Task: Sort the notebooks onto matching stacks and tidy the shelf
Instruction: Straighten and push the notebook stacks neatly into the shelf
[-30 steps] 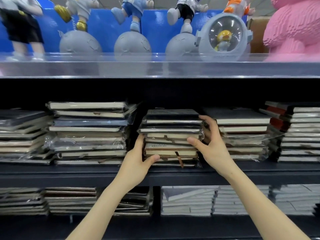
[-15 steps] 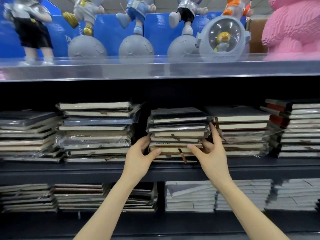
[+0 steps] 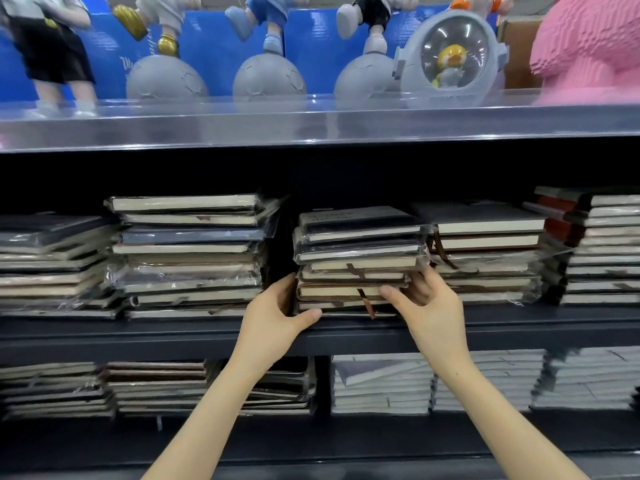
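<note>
Gripping notebook stack (image 3: 360,237), left hand (image 3: 273,315), right hand (image 3: 429,306), left fingers hidden behind it

A dark navy metal shelf board (image 3: 138,337) runs across the view, with black shadow behind it. Above it a glossy clear-fronted upper shelf (image 3: 242,128) catches pale reflections. On that stand toy figures on grey ball bases (image 3: 268,76), backed by blue cardboard boxes (image 3: 214,39), a round pale-grey helmet-shaped toy (image 3: 450,57), a brown carton (image 3: 517,53) and a pink blocky figure (image 3: 588,50).
</note>
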Tool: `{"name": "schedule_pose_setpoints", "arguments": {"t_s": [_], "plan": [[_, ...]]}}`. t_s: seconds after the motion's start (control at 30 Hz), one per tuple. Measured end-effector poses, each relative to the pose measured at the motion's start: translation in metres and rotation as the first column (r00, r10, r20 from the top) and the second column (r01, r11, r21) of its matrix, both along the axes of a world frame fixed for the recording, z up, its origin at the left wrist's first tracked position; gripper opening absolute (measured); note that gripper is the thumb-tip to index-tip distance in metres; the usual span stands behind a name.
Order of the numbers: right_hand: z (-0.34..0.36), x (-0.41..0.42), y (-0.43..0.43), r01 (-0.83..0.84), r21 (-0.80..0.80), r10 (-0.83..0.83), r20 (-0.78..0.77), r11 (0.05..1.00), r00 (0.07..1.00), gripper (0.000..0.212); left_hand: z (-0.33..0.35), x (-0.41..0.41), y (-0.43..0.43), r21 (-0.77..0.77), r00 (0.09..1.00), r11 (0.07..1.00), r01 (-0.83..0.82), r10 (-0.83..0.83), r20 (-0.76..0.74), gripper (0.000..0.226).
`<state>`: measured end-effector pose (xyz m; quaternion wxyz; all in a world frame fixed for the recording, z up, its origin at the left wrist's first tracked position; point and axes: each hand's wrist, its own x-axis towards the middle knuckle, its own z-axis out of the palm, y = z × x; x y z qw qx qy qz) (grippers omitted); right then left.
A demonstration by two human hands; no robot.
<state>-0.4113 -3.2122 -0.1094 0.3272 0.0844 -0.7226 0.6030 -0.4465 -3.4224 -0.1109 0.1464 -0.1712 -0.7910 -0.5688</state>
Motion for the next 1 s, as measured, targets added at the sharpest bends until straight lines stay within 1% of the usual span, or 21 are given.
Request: {"name": "schedule_pose_setpoints", "arguments": {"t_s": [0.03,0.13,0.23,0.37,0.5,0.63,0.7,0.8,0.83,0.9,0.93,1.0], "plan": [[0.000,0.000,0.000,-0.007,0.004,0.007,0.005,1.000,1.000,0.046,0.001,0.001,0.000,-0.017,1.000,1.000,-0.004,0.004,0.003,0.058],[-0.002,-0.002,0.000,-0.011,-0.023,0.012,0.012,1.000,1.000,0.047,0.003,0.000,0.003,-0.031,0.999,0.999,-0.045,0.044,-0.024,0.055],[-0.002,-0.004,-0.001,-0.009,-0.056,0.010,0.009,0.998,1.000,0.047,0.002,-0.002,0.002,-0.026,0.997,0.997,-0.074,0.073,-0.037,0.045],[-0.003,-0.005,-0.004,-0.041,-0.069,0.042,0.009,0.997,0.999,0.047,0.002,-0.004,0.001,-0.024,0.994,0.994,-0.106,0.105,-0.038,0.038],[0.000,-0.006,0.003,-0.076,-0.084,0.078,0.019,0.994,0.997,0.046,0.002,-0.001,0.003,-0.043,0.994,0.994,-0.102,0.099,-0.055,0.038],[0.005,-0.008,0.005,-0.082,-0.020,0.082,0.038,0.996,0.996,0.042,0.004,-0.002,0.006,-0.065,0.989,0.990,-0.127,0.121,-0.081,0.037],[0.008,-0.008,0.004,-0.086,-0.003,0.086,0.046,0.996,0.995,0.044,0.004,-0.003,0.006,-0.078,0.987,0.987,-0.143,0.136,-0.084,0.036],[0.008,-0.007,0.006,-0.053,0.030,0.050,0.069,0.998,0.996,0.043,0.003,-0.004,0.006,-0.091,0.983,0.983,-0.161,0.152,-0.101,0.038],[0.007,-0.006,0.007,-0.019,0.057,0.014,0.083,0.998,0.996,0.046,0.003,-0.003,0.005,-0.104,0.981,0.980,-0.169,0.158,-0.111,0.041],[0.005,-0.004,0.009,0.043,0.129,-0.061,0.138,0.991,0.989,0.059,0.001,-0.004,0.004,-0.148,0.979,0.972,-0.183,0.168,-0.112,0.044],[0.005,-0.003,0.010,0.046,0.165,-0.075,0.175,0.985,0.982,0.064,0.001,-0.004,0.003,-0.163,0.981,0.970,-0.182,0.166,-0.103,0.043],[0.001,-0.004,0.012,-0.010,0.237,-0.053,0.260,0.972,0.964,0.068,0.000,-0.004,0.003,-0.168,0.985,0.972,-0.166,0.154,-0.081,0.041]]}}
